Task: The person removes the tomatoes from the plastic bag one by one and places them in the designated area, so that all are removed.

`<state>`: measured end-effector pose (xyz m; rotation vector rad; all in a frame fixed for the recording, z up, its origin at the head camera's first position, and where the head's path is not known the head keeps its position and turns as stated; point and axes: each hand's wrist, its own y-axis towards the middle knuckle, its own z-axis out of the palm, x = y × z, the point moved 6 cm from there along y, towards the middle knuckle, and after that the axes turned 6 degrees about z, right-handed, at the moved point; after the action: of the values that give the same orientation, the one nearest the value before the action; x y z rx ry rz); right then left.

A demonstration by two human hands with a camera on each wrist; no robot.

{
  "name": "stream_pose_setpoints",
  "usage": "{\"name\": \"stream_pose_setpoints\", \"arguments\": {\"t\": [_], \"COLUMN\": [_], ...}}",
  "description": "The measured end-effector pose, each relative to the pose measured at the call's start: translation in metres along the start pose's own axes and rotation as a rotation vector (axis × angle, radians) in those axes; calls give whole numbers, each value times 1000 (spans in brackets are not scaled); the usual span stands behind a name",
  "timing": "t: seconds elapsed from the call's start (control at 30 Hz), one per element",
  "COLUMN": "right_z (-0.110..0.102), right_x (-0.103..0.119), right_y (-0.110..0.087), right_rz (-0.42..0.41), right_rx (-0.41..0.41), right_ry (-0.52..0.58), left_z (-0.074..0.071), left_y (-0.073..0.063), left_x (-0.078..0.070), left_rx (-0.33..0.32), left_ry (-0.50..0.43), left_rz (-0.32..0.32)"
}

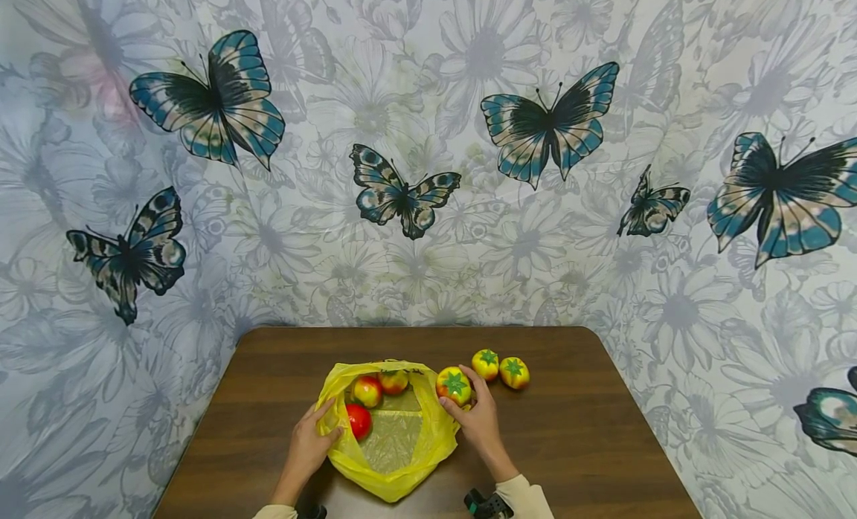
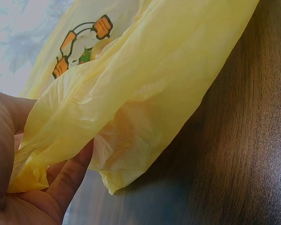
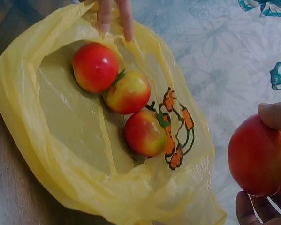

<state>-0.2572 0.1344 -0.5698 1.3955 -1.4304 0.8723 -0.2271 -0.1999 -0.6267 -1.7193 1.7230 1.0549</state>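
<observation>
A yellow plastic bag stands with its mouth wide on the table. My left hand grips its left rim; the left wrist view shows the bunched film between thumb and fingers. Three red-and-yellow tomatoes lie inside: a redder one, a middle one and another by the printed side. At the bag's right edge, my right hand holds a tomato with its green star-shaped top facing up. In the right wrist view, that tomato sits between thumb and fingers, outside the bag's mouth.
Two more tomatoes, one and its neighbour, rest side by side beyond my right hand. The brown wooden table ends at a wall covering printed with butterflies and flowers.
</observation>
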Motion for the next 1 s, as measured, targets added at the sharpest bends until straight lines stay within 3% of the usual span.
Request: {"name": "stream_pose_setpoints", "arguments": {"t": [0.27,0.5,0.7,1.0], "right_z": [-9,-16,-24,-41], "right_x": [-11,-27,-38,-56], "right_y": [8,16,22,27], "right_rz": [-24,50,61,99], "right_rx": [-45,-62,-65,-134], "right_ry": [11,15,34,-40], "left_z": [-1,-1,-1,0], "left_y": [1,1,1,1], "left_x": [-2,1,1,3], "left_rx": [3,3,5,10], "left_ry": [5,11,7,10], "left_rz": [3,-1,3,-6]}}
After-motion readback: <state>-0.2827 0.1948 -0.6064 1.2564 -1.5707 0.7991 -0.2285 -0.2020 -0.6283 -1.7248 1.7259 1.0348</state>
